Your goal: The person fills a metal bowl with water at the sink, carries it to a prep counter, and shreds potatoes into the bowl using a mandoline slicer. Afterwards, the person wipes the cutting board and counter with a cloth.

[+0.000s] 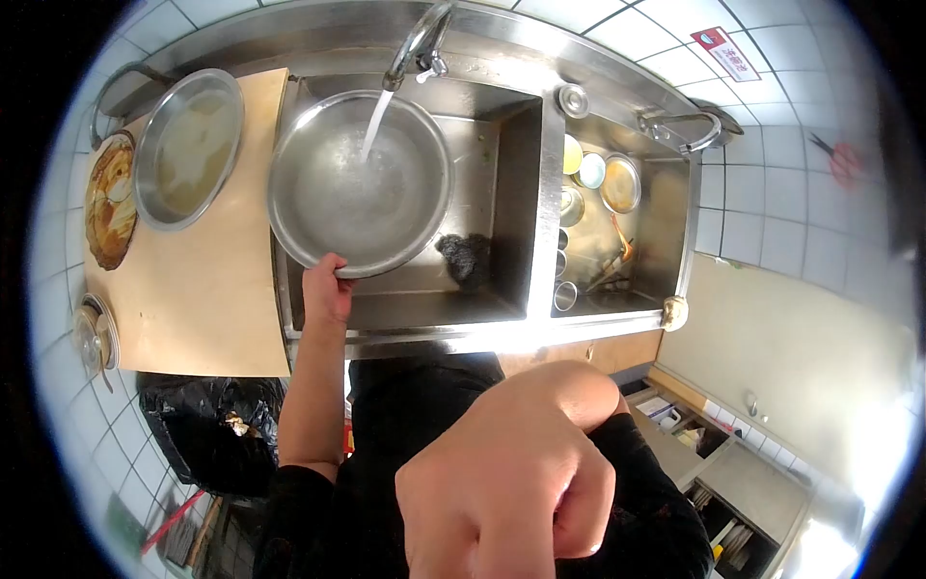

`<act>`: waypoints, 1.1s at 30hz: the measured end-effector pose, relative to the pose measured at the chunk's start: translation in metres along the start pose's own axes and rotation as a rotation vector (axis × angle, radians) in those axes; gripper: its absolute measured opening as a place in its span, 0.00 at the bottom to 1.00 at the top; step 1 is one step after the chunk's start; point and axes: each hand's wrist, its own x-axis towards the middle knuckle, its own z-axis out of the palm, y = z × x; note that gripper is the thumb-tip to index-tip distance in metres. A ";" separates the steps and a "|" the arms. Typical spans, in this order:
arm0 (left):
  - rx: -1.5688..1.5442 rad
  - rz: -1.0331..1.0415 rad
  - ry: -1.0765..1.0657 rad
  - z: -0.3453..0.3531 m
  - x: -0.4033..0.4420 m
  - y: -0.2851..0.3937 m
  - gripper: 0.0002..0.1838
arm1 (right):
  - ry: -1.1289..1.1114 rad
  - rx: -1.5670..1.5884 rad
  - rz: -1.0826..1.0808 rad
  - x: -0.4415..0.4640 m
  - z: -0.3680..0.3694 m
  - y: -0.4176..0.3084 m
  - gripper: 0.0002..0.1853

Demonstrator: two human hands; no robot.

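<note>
My left hand is closed on the near rim of a large round metal basin, with the thumb over the edge. The basin is in the left sink, and water runs into it from a curved faucet. Close to the camera, my right hand is raised with its fingers curled. Whatever it may grip is hidden. A dark scouring pad lies on the sink floor, right of the basin.
On the left board stands a second metal basin holding cloudy liquid, beside a patterned oval item. The right sink contains several bowls and cups. Below the board hangs a black bin bag. Red-handled scissors hang on the wall.
</note>
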 end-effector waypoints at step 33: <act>0.020 -0.031 -0.016 -0.020 0.005 -0.014 0.11 | -0.009 -0.255 0.204 0.005 -0.013 -0.023 0.30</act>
